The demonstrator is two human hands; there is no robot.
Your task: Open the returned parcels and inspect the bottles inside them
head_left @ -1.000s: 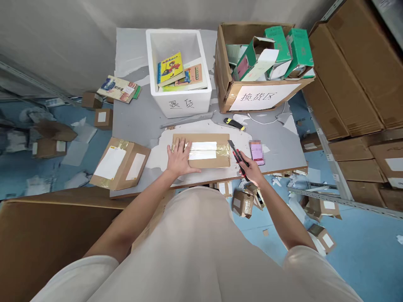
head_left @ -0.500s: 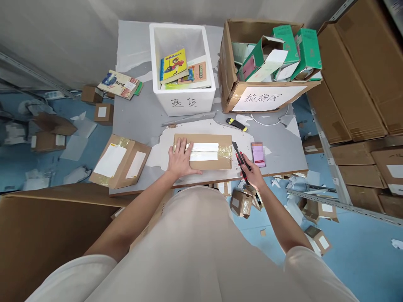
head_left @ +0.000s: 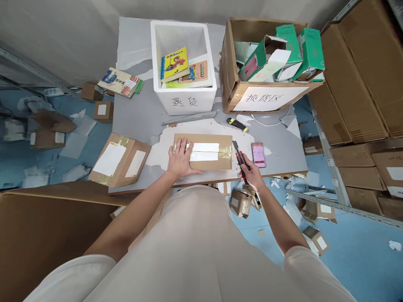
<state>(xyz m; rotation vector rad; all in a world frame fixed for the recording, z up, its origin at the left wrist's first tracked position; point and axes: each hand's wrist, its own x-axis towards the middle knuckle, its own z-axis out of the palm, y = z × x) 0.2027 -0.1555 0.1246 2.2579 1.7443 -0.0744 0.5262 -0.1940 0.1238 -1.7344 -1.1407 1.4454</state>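
A taped cardboard box (head_left: 226,162) lies flat near the table's front edge, with white labels along its top. My left hand (head_left: 181,160) rests on the box's left end, fingers spread. Just off the box's right end, my right hand (head_left: 251,171) grips a red and black utility knife (head_left: 241,157), its tip pointing away from me. To the right of that hand lies a phone (head_left: 258,154) with a pink screen. A second, yellow and black utility knife (head_left: 237,124) lies behind the box.
At the back stand a white foam bin (head_left: 185,102) holding books and a cardboard carton (head_left: 227,90) with green boxes. Another parcel (head_left: 126,161) sits on the table's left, below a few books (head_left: 119,82). Shelving with cartons (head_left: 355,159) borders the right side.
The view has shifted very slightly. Both hands, the box and the knife keep their places.
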